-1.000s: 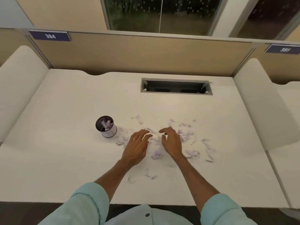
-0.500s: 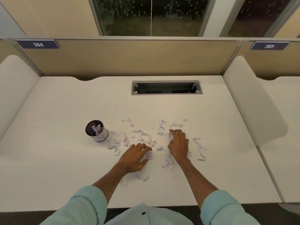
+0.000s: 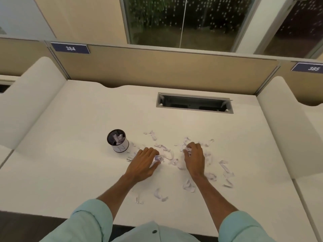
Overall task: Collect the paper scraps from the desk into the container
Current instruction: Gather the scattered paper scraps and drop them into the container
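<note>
Head view: white bench point(image 3: 73, 172), paper scraps point(image 3: 167, 154) strewn across its middle, most between and just right of the two hands, a few stragglers nearer the front edge. Left hand point(image 3: 142, 165), grip curled and closed over a small wad of scraps at its fingertips. Right hand point(image 3: 194, 158), grip pinched shut on a crumpled scrap at its far tip. Container point(image 3: 118, 140), a small dark-mouthed cup with some paper already inside, stands upright to the far left of the left hand, near it but apart; a few scraps lie between them. Left hand is clearly the nearer one for the drop. Path to the cup looks open; much bare bench left and far. Cable slot point(image 3: 194, 103) lies well beyond the litter. Many scraps remain; task looks early.
</note>
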